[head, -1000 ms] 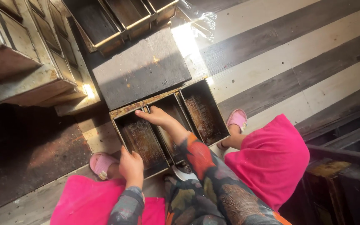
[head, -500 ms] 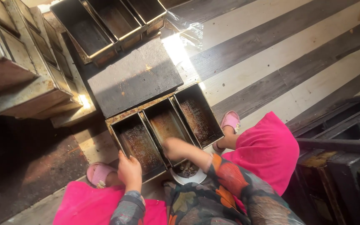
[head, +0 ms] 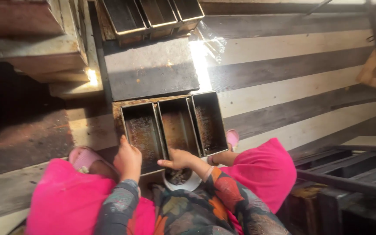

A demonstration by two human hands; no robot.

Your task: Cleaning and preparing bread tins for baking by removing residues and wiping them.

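The three-compartment bread pan (head: 173, 127) lies on the striped floor (head: 292, 91), directly in front of the seated person, between the two pink-clad knees. Its compartments are dark and look greasy or crusted inside. The left hand (head: 128, 159) rests on the near edge of the left compartment, fingers curled over the rim, so it seems to steady the pan. The right hand (head: 178, 159) is at the near end of the middle compartment, half closed; whether it pinches a cloth or brush I cannot tell. Just below this hand stands a small white bowl (head: 180, 179) with something dark inside.

In my judgement the step in hand is the wiping or greasing of the compartments, with the bowl as the supply. The next move probably calls for a firm hold by the left hand while the right one works along the inside walls.

Beyond the pan lies a flat dark metal sheet (head: 151, 69), then another strapped pan set (head: 153, 17). More pans are stacked (head: 35, 48) at the left.
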